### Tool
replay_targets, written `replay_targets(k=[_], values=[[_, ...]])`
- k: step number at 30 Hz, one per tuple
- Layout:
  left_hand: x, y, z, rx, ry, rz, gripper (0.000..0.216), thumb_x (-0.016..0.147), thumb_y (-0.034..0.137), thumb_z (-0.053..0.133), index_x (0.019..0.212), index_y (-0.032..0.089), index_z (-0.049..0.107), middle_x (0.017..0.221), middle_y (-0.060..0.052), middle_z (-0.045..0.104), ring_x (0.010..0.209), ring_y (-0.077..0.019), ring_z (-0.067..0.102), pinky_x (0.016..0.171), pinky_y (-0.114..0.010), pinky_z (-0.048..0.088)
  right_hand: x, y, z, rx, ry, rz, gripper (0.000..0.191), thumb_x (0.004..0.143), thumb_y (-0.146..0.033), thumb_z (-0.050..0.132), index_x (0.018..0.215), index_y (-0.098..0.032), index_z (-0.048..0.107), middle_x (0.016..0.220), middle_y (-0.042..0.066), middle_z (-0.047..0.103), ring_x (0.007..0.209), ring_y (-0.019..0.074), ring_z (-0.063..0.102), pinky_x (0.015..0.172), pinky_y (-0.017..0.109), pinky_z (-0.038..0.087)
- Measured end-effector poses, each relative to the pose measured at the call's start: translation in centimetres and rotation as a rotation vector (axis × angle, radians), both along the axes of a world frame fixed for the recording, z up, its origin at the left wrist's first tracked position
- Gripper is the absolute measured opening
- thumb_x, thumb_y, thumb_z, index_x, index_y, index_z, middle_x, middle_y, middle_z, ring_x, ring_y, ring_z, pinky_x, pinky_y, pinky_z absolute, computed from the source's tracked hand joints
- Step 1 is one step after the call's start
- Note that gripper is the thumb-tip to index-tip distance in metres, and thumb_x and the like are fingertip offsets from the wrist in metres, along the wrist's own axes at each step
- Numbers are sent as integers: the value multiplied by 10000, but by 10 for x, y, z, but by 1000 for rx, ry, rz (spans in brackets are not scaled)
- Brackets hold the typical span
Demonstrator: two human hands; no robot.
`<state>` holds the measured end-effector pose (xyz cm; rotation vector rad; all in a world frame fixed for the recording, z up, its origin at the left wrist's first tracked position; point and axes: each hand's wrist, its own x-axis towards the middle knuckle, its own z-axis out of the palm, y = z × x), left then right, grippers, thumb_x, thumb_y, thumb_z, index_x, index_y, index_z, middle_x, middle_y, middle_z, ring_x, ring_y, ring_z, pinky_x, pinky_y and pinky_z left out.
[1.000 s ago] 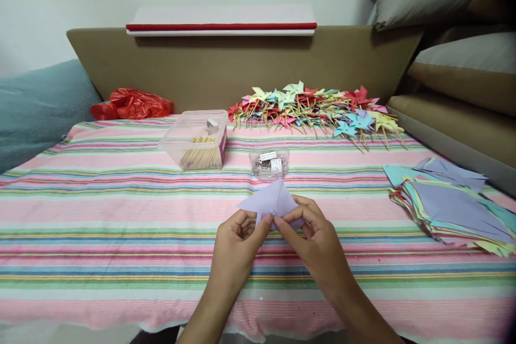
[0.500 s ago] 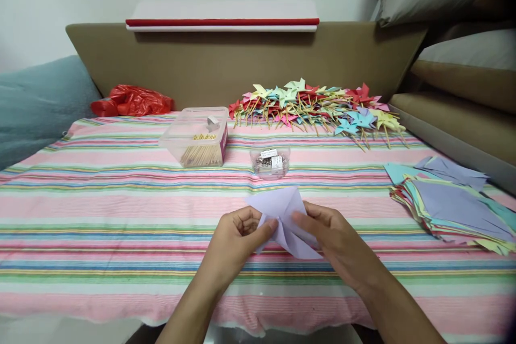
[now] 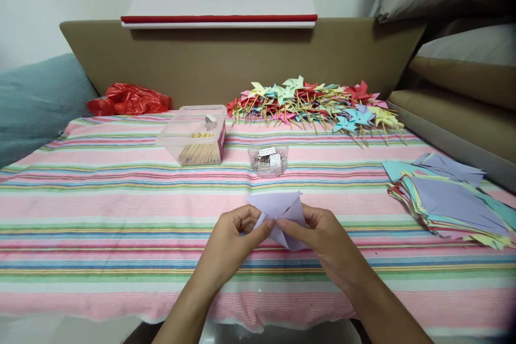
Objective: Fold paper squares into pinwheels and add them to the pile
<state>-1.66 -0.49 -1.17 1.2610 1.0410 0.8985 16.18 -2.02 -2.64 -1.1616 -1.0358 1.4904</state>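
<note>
Between my hands is a purple paper pinwheel (image 3: 276, 205), its corners folded in toward the middle. My left hand (image 3: 237, 236) pinches it from the left, the thumb pressed near its centre. From the right, my right hand (image 3: 322, 236) grips it too, that thumb also at the centre, almost meeting the other. The fingers behind the paper are partly hidden. Just beyond stands a small clear tub (image 3: 269, 161) of small metallic pieces with white labels. Farther left, a clear plastic box (image 3: 193, 142) holds many thin wooden sticks.
A heap of colourful pinwheels on sticks (image 3: 306, 102) lies at the back. At the right is a stack of cut paper sheets (image 3: 455, 204), purple on top. A red plastic bag (image 3: 133, 99) rests at back left. Striped cloth (image 3: 121, 215) covers the surface; cushions (image 3: 455, 107) border the right.
My right thumb has moved left to the pinwheel's centre, beside my left thumb. The right part of the paper is now folded further in. The view has shifted slightly.
</note>
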Motion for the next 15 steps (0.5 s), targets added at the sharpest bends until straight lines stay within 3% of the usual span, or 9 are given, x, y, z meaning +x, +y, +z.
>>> replay_targets(k=[5, 10, 15], values=[[9, 1, -7, -59, -187, 160, 262, 779, 354, 796, 970, 185, 736, 952, -72, 767, 894, -205, 686, 761, -261, 499, -18, 3, -10, -7, 255, -327, 269, 724, -401, 837, 918, -221, 789, 887, 16, 756, 848, 204, 642, 744, 305, 494], [26, -8, -19, -156, -340, 208, 271, 762, 337, 821, 963, 173, 741, 984, -75, 759, 911, -196, 669, 814, -276, 504, -36, 3, -9, -2, 491, -386, 249, 713, -352, 849, 921, -232, 786, 938, 10, 771, 886, 195, 653, 798, 311, 510], [35, -12, -25, -150, -424, 327, 214, 742, 342, 834, 833, 161, 763, 845, -42, 729, 854, -181, 637, 814, -278, 490, -47, -2, -12, -14, 517, -376, 220, 727, -338, 837, 915, -235, 789, 945, 9, 785, 922, 206, 674, 859, 330, 519]])
